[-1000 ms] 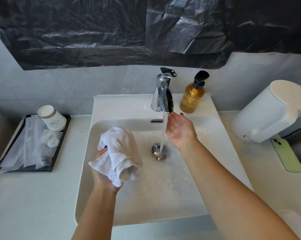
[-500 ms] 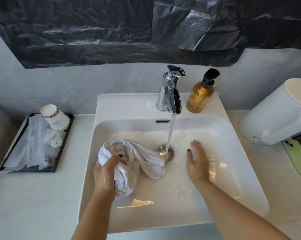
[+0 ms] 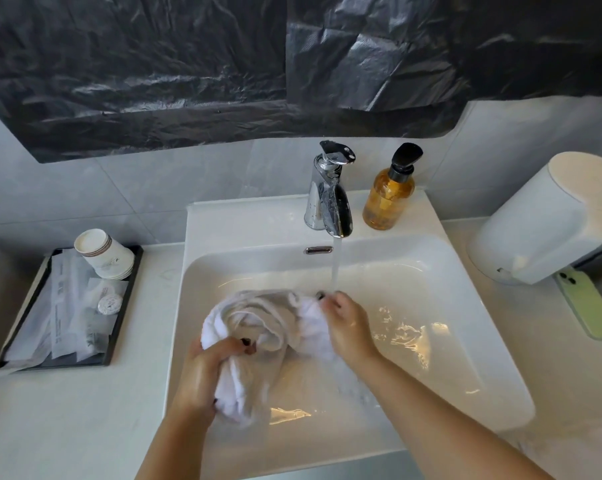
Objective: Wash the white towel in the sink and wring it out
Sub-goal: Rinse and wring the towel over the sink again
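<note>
Left hand (image 3: 206, 372) fingers (image 3: 235, 344) were clamped on the near-left fold of the white towel (image 3: 268, 327). Right hand (image 3: 348, 323) fingers were closed on its far-right edge, just under the faucet (image 3: 329, 199) stream. Half a second earlier the right hand lay bare on the sink (image 3: 465, 306) floor, apart from the cloth; both hands now held it, so scrubbing appeared underway, wringing not yet. The towel lay bunched in the basin, left of centre, between the hands.

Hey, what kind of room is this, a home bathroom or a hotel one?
Probably a hotel bathroom: a white sink, a tray of wrapped toiletries with paper cups, and a pump soap bottle.
</note>
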Motion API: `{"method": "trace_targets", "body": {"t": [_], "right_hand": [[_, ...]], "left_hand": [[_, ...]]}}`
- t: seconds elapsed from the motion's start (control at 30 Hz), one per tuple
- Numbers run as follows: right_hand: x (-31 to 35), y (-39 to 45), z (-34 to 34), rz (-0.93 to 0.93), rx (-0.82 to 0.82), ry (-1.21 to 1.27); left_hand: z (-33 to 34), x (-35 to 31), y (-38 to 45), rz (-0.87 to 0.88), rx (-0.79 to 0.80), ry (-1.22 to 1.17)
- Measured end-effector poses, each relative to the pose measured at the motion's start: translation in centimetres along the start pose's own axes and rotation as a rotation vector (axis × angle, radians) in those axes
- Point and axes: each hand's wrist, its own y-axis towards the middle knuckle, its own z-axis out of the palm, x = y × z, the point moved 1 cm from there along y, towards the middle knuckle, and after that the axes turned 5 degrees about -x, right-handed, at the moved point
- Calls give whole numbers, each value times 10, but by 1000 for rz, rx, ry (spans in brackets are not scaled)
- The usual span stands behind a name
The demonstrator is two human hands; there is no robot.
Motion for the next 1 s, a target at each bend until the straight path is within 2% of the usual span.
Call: {"method": "trace_targets", "body": {"t": [0.07, 0.17, 0.3, 0.37, 0.43, 0.5, 0.57, 0.7, 0.77, 0.83, 0.9, 1.0], "right_hand": [[26, 15, -13, 227, -12, 197], [51, 38, -18, 418, 20, 55], [72, 48, -16, 758, 287, 151], [77, 48, -18, 804, 354, 180], [78, 47, -22, 725, 354, 196], [79, 49, -30, 572, 317, 250], [82, 50, -36, 390, 281, 307], [77, 52, -53, -15, 50, 37], [73, 52, -64, -177, -73, -120], [70, 52, -75, -218, -131, -97], [67, 55, -80, -172, -150, -63], [71, 58, -79, -70, -140, -150]], "left_hand": [[-9, -3, -2, -66, 27, -22], [-1, -10, -1, 51, -11, 299], [30, -13, 10, 168, 4, 719], [45, -16, 19, 307, -68, 753], [65, -27, 23, 457, -46, 647], [84, -37, 34, 453, 90, 533], [96, -45, 38, 432, 204, 538], [114, -59, 44, 478, 313, 633], [126, -66, 44, 489, 385, 581], [140, -70, 40, 465, 443, 440], [151, -70, 36, 414, 442, 325], [165, -63, 36, 431, 407, 364]]}}
